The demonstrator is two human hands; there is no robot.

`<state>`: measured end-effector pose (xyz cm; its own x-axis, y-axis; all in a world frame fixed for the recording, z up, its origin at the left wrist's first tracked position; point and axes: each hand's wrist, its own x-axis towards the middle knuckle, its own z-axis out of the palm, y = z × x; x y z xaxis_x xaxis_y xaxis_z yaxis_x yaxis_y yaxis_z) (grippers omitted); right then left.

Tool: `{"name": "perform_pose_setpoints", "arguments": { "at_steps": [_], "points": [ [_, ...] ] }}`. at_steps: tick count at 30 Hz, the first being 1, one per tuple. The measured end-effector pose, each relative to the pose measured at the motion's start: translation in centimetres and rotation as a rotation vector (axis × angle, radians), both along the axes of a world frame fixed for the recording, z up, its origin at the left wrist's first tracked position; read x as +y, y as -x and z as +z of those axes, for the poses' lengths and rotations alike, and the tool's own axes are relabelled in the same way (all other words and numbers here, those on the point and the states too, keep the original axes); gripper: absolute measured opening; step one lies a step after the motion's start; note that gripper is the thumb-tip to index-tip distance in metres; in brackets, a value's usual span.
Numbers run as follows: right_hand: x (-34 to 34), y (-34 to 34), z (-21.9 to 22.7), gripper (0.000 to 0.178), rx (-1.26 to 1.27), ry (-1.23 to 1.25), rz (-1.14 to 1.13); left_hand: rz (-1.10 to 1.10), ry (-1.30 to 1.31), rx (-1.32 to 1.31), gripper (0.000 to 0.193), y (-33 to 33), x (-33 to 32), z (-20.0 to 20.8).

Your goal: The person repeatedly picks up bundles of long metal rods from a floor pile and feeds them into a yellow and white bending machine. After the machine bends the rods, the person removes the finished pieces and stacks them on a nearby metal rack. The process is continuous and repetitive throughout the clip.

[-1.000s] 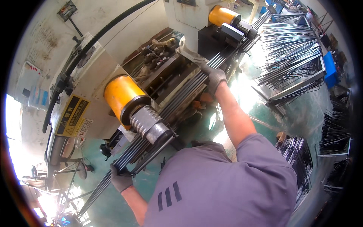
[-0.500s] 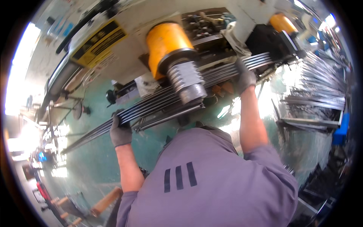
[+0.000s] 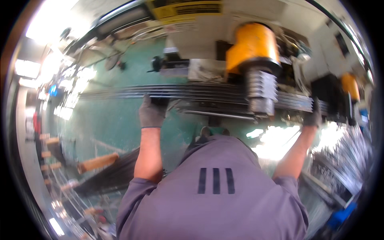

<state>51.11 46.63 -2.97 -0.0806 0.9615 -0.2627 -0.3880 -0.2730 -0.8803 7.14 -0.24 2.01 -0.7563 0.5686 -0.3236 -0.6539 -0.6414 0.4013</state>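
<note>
Our left hand [image 3: 154, 112], in a gray glove, grasps the near side of a bundle of slim metal rods [image 3: 208, 91], thumb up against it; the fingers underneath are hidden. Our right hand [image 3: 314, 115], gloved too, grasps the same bundle toward its other end, fingers lapping over the top, though blur softens the details.

The bundle runs from side to side along the near edge of the pale machine body [image 3: 208, 34], its left end reaching out past that edge over the green floor [image 3: 112, 132]. It passes behind the ridged metal sleeve [image 3: 262, 86] that sticks out from an orange cylinder [image 3: 254, 42]; we cannot tell whether they touch. On our side of the bundle is a dark bar [image 3: 216, 115], and beyond our right hand stand a black block [image 3: 326, 94] and a second orange cylinder [image 3: 349, 86].

We judge the rods heavy together, stiff but springy over the long overhang, smooth enough to slide against one another, and hardly fragile. A wide two-handed hold around the whole bundle, clear of the sleeve, suits them best.
</note>
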Motion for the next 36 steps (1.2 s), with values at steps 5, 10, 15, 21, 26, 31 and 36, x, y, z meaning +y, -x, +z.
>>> {"name": "perform_pose_setpoints", "arguments": {
  "at_steps": [5, 10, 15, 21, 26, 31, 36],
  "points": [
    [2.6, -2.8, 1.5, 0.044, 0.143, 0.231, 0.065, 0.116, 0.007, 0.085, 0.045, 1.2, -3.1, -0.1],
    [5.0, -2.5, -0.2, 0.04, -0.076, 0.23, 0.039, 0.375, 0.189, -0.023, 0.042, 5.2, -8.3, -2.2],
    [3.1, -5.0, -5.3, 0.037, -1.586, -0.037, 0.369, 0.585, 0.287, -0.008, 0.046, 13.7, -15.3, -2.3],
    [-18.3, 1.8, -8.6, 0.033, -2.856, -0.537, 1.663, 0.705, 0.311, 0.014, 0.055, 26.6, -25.9, -3.3],
    [-29.6, 4.6, -11.2, 0.028, -2.527, -0.354, 2.078, 0.62, 0.445, 0.052, 0.024, 36.5, -30.5, -3.1],
    [-30.2, 9.8, -10.4, 0.026, -2.44, -0.381, 1.988, 0.613, 0.552, 0.142, 0.023, 42.8, -36.6, -6.5],
    [-32.1, 9.7, -8.5, 0.025, -2.473, -0.429, 1.99, 0.431, 0.535, 0.243, 0.024, 41.5, -34.0, -3.4]
  ]
}}
